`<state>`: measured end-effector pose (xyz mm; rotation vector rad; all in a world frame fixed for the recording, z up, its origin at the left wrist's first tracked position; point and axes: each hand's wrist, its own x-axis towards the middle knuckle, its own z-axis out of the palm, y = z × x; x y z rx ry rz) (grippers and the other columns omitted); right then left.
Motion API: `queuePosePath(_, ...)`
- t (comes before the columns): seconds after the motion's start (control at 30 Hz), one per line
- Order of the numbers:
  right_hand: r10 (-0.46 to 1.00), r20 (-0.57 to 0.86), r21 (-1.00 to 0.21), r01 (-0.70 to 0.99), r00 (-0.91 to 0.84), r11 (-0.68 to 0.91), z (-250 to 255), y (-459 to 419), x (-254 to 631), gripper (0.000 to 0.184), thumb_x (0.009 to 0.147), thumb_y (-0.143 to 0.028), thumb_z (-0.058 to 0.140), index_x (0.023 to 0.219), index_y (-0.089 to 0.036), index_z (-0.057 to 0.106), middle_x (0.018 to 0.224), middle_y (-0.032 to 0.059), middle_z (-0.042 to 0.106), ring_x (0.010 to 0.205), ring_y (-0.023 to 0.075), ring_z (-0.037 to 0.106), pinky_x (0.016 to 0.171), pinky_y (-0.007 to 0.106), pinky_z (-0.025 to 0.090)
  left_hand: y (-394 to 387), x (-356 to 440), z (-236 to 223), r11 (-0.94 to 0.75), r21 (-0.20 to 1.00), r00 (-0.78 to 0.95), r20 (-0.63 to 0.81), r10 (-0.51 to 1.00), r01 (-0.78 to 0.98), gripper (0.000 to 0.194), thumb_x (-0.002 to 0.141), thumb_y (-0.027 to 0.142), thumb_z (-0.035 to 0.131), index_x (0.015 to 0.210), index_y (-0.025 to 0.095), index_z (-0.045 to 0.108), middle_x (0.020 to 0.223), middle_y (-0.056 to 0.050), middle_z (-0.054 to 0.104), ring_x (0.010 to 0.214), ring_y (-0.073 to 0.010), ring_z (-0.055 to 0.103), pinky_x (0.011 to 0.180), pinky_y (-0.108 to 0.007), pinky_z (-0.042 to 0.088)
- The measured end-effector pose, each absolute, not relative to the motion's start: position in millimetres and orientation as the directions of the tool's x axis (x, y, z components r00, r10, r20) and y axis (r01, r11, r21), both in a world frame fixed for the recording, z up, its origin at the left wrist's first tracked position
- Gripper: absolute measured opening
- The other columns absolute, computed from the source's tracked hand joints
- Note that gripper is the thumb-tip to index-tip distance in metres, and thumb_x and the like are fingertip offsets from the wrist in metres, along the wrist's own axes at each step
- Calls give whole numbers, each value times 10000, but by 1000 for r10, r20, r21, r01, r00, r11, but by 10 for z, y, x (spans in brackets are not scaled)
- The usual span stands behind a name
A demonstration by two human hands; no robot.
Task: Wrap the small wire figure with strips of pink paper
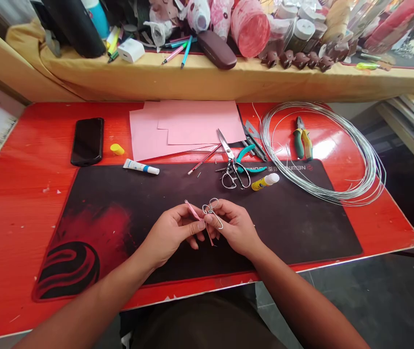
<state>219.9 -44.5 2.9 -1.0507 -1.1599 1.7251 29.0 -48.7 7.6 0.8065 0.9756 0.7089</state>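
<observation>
Above the dark desk mat (294, 223), my two hands meet close together. Between the thumb and fingers of my left hand (172, 230) is a narrow pink paper strip (192, 211); its lower end hangs below the fingertips. My right hand (238, 228) pinches a small bent wire shape (212, 208) with loops at its top. Strip and wire cross near both thumbs, but the fingers hide whether they are joined. Beyond my hands lie metal scissors (231, 167), teal-handled pliers (252, 168), a glue stick (265, 182) and a pencil (204, 160).
Pink paper sheets (199, 123) lie at the back, left of a large wire coil (362, 169) around green-and-yellow pliers (303, 140). At left are a phone (87, 141), a yellow cap (117, 149) and a white tube (141, 167). A cluttered shelf (177, 80) runs behind.
</observation>
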Motion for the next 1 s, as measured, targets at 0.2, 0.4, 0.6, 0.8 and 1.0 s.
queuePosePath(0.2,913,-206,-950,-153,-351,-273,27,-455,2198,333,894,-486,830,903,-193,674,627,-38,631,506,108,563,503,230,474,-470,290,96,491,866,347,-434,832,-96,295,803,401,869,840,169,692,744,-27,744,643,-159,695,499,-230,573)
queuePosePath(0.4,917,-203,-958,-124,-345,-258,19,-460,2187,356,892,-520,819,900,-193,678,625,-38,624,503,108,551,496,229,481,-457,292,137,489,872,303,-462,834,-14,366,745,480,904,773,165,721,636,-8,713,534,-138,647,507,-249,578)
queuePosePath(0.6,924,-212,-965,-83,-319,-250,28,-462,2191,363,896,-540,808,891,-200,679,619,-32,621,510,117,545,502,239,477,-494,324,136,591,800,257,-552,793,-107,374,708,481,922,799,149,776,763,-73,782,642,-188,735,588,-285,624)
queuePosePath(0.8,927,-207,-967,-80,-314,-243,41,-456,2192,363,888,-539,815,878,-203,679,633,-29,629,508,119,547,498,240,472,-524,314,122,583,803,267,-539,799,-125,357,739,477,907,845,151,806,805,-83,797,673,-195,751,638,-302,648)
queuePosePath(1.0,947,-141,-986,-42,-289,-160,5,-484,2177,298,925,-494,790,906,-212,696,646,-29,627,498,124,543,478,244,479,-509,293,132,593,800,250,-558,792,-94,392,720,490,919,860,142,805,783,-72,784,644,-185,741,615,-295,640)
